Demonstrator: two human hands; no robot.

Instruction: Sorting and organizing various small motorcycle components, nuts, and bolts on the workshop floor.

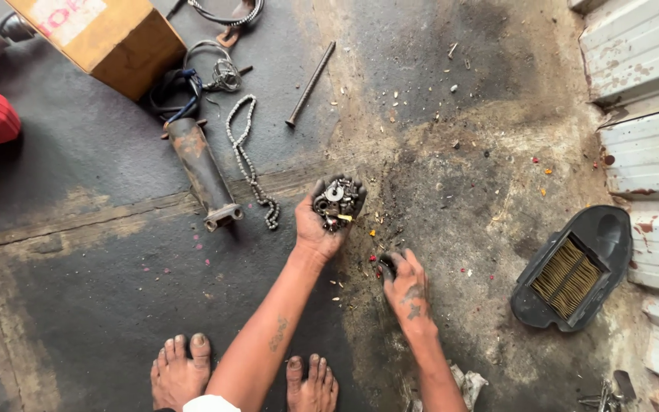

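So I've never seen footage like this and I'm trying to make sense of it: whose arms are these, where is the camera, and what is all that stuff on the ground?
The single picture comes from a camera worn on a person's head, looking straight down, so the two arms and the bare feet belong to that person. The left hand is raised palm up and cradles a small, greasy metal engine part. The right hand is lower, its fingers closed on a small dark piece too hidden to identify. Around them, on the stained concrete floor, lie a rusty metal tube, a loose chain, a long bolt, a cardboard box and, to the right, a black air filter with a pleated insert.
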